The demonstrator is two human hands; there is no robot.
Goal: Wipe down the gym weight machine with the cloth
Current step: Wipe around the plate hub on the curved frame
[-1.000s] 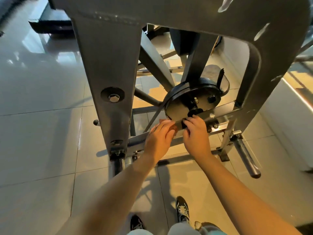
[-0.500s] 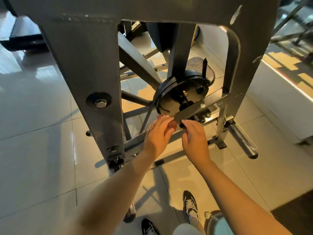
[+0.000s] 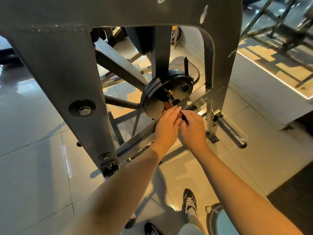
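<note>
**A:** Where is the cloth?

**B:** The reddish-brown cloth [image 3: 167, 104] lies against the lower edge of the black disc [image 3: 152, 106] on the grey weight machine [image 3: 67, 73]. Only a small fold of it shows, just past your fingertips.

**A:** And my left hand?

**B:** Your left hand [image 3: 166, 123] sits just below the disc. Its fingers are fairly straight and close together, laid over the cloth and pressing it toward the disc's face.

**A:** The right one?

**B:** Your right hand [image 3: 193, 131] is also just below the disc, touching the left hand on its right side. Its fingers are curled, with a dark piece [image 3: 184, 117] at their tips. I cannot tell whether you grip that piece or merely touch it.

**A:** What else is around the disc?

**B:** A hex bolt [image 3: 83, 110] sits in the thick upright, well to the left of the disc. A steel weight peg [image 3: 230, 131] sticks out low to the disc's right. A slanted brace [image 3: 118, 63] runs up and left from behind the disc. The glossy tiled floor [image 3: 33, 167] lies under it all, and your dark trainers [image 3: 189, 202] stand well below the disc.
</note>
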